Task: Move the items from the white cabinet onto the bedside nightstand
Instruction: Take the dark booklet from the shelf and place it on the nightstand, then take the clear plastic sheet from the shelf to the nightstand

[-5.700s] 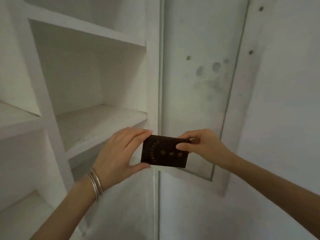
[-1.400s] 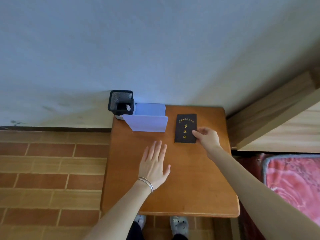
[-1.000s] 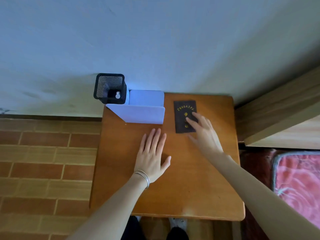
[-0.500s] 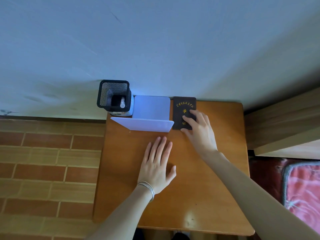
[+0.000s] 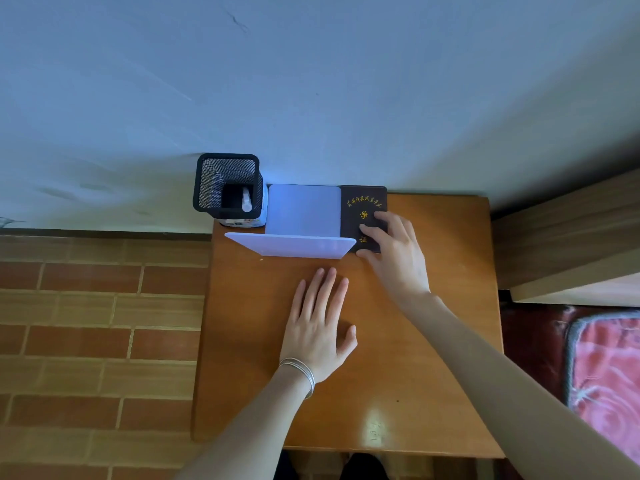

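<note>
A dark booklet with gold lettering lies flat at the back of the wooden nightstand, against the wall and right beside a white bookend. My right hand lies on the booklet's near half, fingers stretched out and pressing on the cover. My left hand rests flat on the tabletop in front of the bookend, fingers straight, holding nothing. A black mesh pen holder stands at the back left corner with a small white item inside.
A wall runs directly behind the nightstand. To the right is a wooden bed frame with a red patterned mattress below. Brick-patterned floor lies to the left. The white cabinet is out of view.
The booklet went from both hands at the cabinet to the nightstand. My right hand let go its edge and slid it back to the wall beside the bookend. My left hand stayed flat.
</note>
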